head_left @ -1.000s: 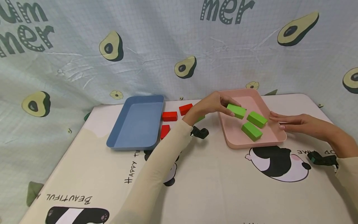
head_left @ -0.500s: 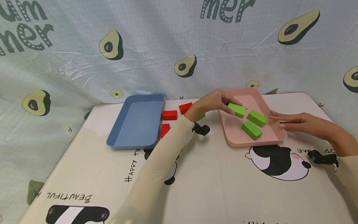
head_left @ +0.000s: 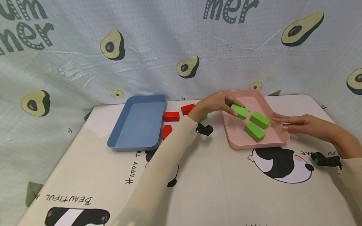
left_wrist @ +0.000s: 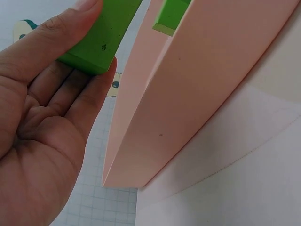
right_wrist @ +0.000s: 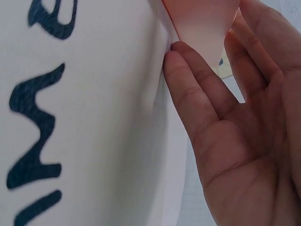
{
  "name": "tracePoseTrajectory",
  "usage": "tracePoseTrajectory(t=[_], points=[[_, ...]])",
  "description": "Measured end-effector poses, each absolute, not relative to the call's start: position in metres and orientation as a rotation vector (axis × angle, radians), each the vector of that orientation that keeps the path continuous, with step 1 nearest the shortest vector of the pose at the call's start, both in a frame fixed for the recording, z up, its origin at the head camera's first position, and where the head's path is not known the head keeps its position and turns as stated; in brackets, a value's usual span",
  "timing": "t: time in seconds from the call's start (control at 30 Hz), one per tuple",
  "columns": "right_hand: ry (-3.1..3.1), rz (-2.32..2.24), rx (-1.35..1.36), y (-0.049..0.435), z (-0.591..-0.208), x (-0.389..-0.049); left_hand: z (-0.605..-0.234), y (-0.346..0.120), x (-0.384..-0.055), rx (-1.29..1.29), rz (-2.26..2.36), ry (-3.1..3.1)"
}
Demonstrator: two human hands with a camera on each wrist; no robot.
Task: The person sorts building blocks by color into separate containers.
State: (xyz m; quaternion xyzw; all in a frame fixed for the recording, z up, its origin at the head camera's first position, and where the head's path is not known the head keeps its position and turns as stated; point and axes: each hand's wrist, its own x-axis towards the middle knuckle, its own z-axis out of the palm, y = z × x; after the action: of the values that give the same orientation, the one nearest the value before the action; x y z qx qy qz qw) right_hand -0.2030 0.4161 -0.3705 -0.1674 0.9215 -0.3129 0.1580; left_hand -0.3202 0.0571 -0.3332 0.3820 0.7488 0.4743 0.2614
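Note:
My left hand [head_left: 219,103] holds a green block [head_left: 240,111] between thumb and fingers over the left side of the pink tray [head_left: 234,145]. In the left wrist view the thumb lies along one face of this green block [left_wrist: 101,42], with the fingers behind it. Two more green blocks lie inside the tray, one nearer the middle [head_left: 260,120] and one nearer the front [head_left: 255,131]. At the tray's right side, my right hand [head_left: 308,125] has its fingers extended against the outer wall. The right wrist view shows fingertips [right_wrist: 176,63] right at the tray's base.
A blue tray [head_left: 137,125] stands at the left with nothing in it. Between the trays lie red blocks [head_left: 171,116], and another green block [head_left: 203,117] is partly hidden behind my left wrist. A patterned cloth [head_left: 158,47] hangs along the table's back edge.
My left hand and the green block it holds have shifted very slightly right over the tray. The right hand and the other blocks stay where they were.

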Motion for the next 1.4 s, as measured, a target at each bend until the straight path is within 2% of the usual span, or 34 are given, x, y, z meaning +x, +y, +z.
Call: tracePoseTrajectory(t=[1.4], points=[[2.640,-0.909,-0.470,0.414,-0.370,-0.202,-0.336,0.069,-0.336,1.070,1.191,1.950]])
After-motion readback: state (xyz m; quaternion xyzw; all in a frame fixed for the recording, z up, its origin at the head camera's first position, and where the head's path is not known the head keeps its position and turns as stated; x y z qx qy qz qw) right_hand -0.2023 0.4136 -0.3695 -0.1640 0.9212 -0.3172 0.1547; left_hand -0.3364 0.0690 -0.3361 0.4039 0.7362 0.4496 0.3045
